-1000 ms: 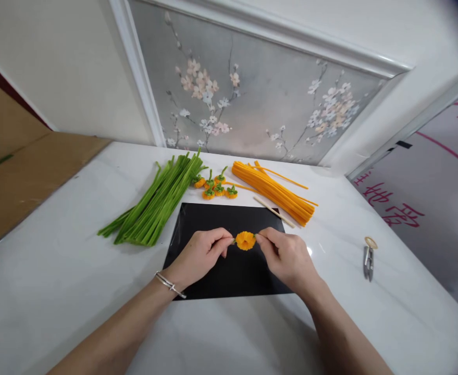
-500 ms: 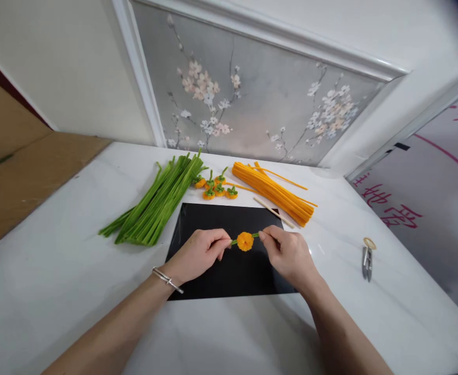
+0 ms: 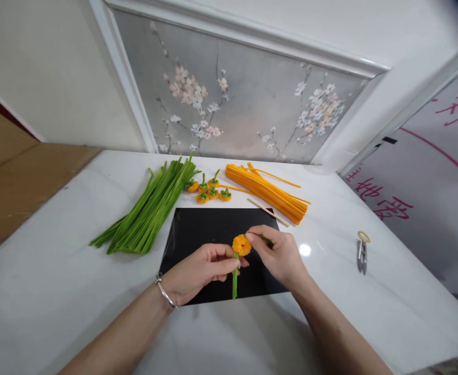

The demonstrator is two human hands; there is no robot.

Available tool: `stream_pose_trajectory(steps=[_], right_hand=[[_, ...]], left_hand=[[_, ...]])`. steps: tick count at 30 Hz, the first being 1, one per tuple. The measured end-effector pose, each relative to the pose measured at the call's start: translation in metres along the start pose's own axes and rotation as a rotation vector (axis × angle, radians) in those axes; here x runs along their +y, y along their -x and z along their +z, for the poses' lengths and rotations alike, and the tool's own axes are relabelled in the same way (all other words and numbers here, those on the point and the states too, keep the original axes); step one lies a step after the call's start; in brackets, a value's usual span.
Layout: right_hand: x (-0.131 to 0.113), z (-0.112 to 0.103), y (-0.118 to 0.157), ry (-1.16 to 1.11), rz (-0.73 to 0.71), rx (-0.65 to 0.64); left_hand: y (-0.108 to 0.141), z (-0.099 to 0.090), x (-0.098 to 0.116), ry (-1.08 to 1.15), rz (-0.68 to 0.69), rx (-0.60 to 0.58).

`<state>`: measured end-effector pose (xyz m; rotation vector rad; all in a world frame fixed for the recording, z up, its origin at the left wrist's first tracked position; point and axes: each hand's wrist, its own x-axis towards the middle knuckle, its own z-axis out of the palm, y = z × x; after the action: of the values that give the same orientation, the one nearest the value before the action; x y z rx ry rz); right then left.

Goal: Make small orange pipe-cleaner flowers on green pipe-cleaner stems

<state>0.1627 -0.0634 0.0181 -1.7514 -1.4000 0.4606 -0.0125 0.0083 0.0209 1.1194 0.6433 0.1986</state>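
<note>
Nearest, the left hand [image 3: 207, 268] pinches the green stem [image 3: 235, 284] below the orange pipe-cleaner flower [image 3: 242, 245], the right hand [image 3: 277, 252] pinching beside its petals, above the black mat [image 3: 201, 226]; beyond lie small orange pumpkins [image 3: 213, 192]

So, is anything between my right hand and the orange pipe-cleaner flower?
Nothing visible: the right hand's fingertips are at the orange pipe-cleaner flower's edge. The left hand pinches the green pipe cleaner below it; the wooden stick lies beyond both hands.
</note>
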Motion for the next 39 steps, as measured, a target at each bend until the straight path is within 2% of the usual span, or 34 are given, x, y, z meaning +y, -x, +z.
stream_pose_trajectory(steps=[3, 8, 11, 14, 16, 18, 22, 24, 28, 33, 39], right_hand=[[0.0, -0.005, 0.0, -0.001, -0.028, -0.011], [-0.005, -0.006, 0.0, -0.058, -0.114, -0.138], [-0.006, 0.001, 0.002, -0.063, -0.15, -0.196], [-0.005, 0.007, 0.002, 0.08, -0.238, -0.108], [-0.005, 0.008, 0.003, 0.224, -0.364, 0.024], [-0.005, 0.007, 0.003, 0.31, -0.527, 0.083], [-0.006, 0.012, 0.005, 0.356, -0.762, -0.009], [-0.004, 0.018, 0.006, 0.363, -0.818, 0.023], [-0.001, 0.023, 0.007, 0.31, -0.843, 0.092], [-0.004, 0.012, 0.007, 0.287, -0.733, 0.026], [-0.005, 0.016, 0.006, 0.353, -0.798, 0.006]], left_hand=[[-0.001, -0.007, 0.002, -0.096, 0.044, 0.0], [-0.003, -0.019, 0.005, 0.06, 0.079, -0.01], [-0.005, -0.019, 0.003, 0.079, 0.083, -0.051], [-0.007, -0.014, 0.0, 0.025, 0.023, -0.086], [-0.009, -0.011, -0.002, 0.035, 0.02, -0.028], [-0.011, -0.011, -0.003, 0.111, 0.064, 0.074], [-0.011, -0.014, -0.003, 0.243, 0.129, 0.213], [-0.01, -0.014, -0.003, 0.233, 0.136, 0.238], [-0.01, -0.013, -0.005, 0.121, 0.186, 0.317], [-0.01, -0.01, -0.003, 0.08, 0.208, 0.355], [-0.008, -0.003, -0.003, 0.113, 0.21, 0.351]])
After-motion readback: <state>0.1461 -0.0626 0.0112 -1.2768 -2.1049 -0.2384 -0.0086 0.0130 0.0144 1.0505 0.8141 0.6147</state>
